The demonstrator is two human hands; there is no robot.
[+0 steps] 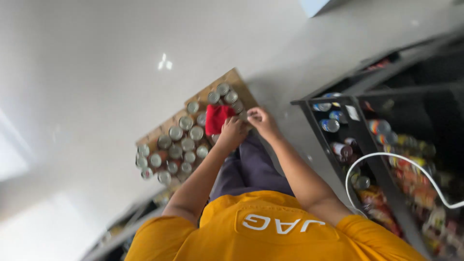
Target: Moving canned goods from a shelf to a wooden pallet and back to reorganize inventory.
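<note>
Two hands meet over the far corner of a flat cardboard tray (241,83) on the pale floor (96,72), and between them they work at one small can (243,115). The left hand (232,131) is curled with its fingers closed around a red cloth (216,119), which it presses up against the can; the right hand (261,120) pinches the can from the other side with fingertips drawn together, seemingly to steady it while the cloth rubs. How tightly either grips, I cannot tell from this blur.

The can itself sits just above the tray's near edge, mostly hidden by fingers, so only a bit of grey metal shows. The cloth is bright red, bunched into a soft square, covering a can or two beneath it.

The other cans (179,145) stand upright in loose rows on the tray, silver lids up (packed close, touching in places), within easy reach of both arms. The person bends over them in an orange shirt (270,227). To the right stands a dark shelf (338,140) stocked with more cans and colourful packets, and a white cable (386,155) loops across it.
</note>
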